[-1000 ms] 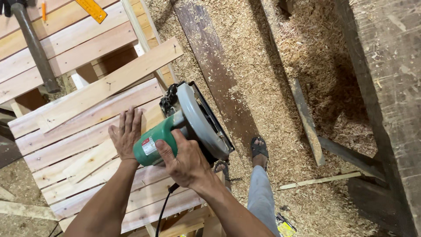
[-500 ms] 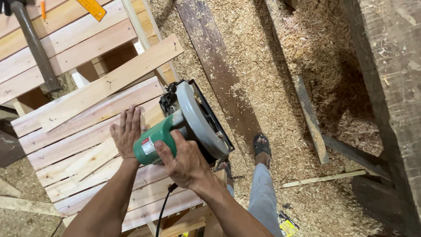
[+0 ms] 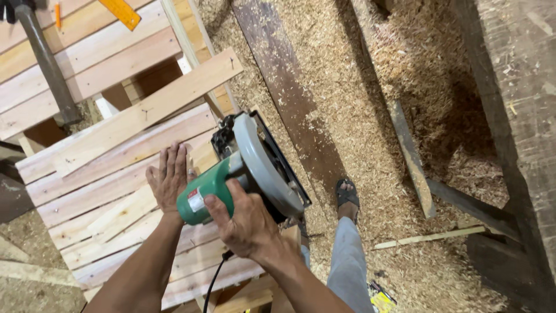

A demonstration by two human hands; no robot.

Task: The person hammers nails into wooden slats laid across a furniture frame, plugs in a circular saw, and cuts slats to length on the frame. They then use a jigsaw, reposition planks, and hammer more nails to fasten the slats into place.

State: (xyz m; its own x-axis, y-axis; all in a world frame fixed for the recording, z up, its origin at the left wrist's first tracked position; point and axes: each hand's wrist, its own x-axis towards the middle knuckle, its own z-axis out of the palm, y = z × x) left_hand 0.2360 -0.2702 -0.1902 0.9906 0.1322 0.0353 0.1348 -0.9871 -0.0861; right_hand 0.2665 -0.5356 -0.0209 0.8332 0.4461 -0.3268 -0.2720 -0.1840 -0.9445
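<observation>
- Looking down from head height: the right hand (image 3: 246, 223) is wrapped closed around the handle of a green circular saw (image 3: 249, 174), whose grey blade guard sits at the right-hand edge of a stack of pale wooden boards (image 3: 116, 191).
- The left hand (image 3: 168, 179) lies flat and open on the boards, fingers spread, holding nothing, just beside the saw's green motor housing.
- The saw's black cord (image 3: 213, 284) hangs down between the two forearms, near the board edge.
- A sandalled foot (image 3: 347, 197) and a grey trouser leg stand on the sawdust-covered floor (image 3: 359, 104), just beside and below the saw.
- A hammer (image 3: 43, 58) and a yellow ruler (image 3: 119, 11) rest on planks at the far end.
- Risks, as a judgement: the flat hand is close to the saw, so a kick or slip could bring the blade to the fingers; the loose cord could snag; an offcut could drop on the open-toed foot; the boards look loosely stacked and could shift.
</observation>
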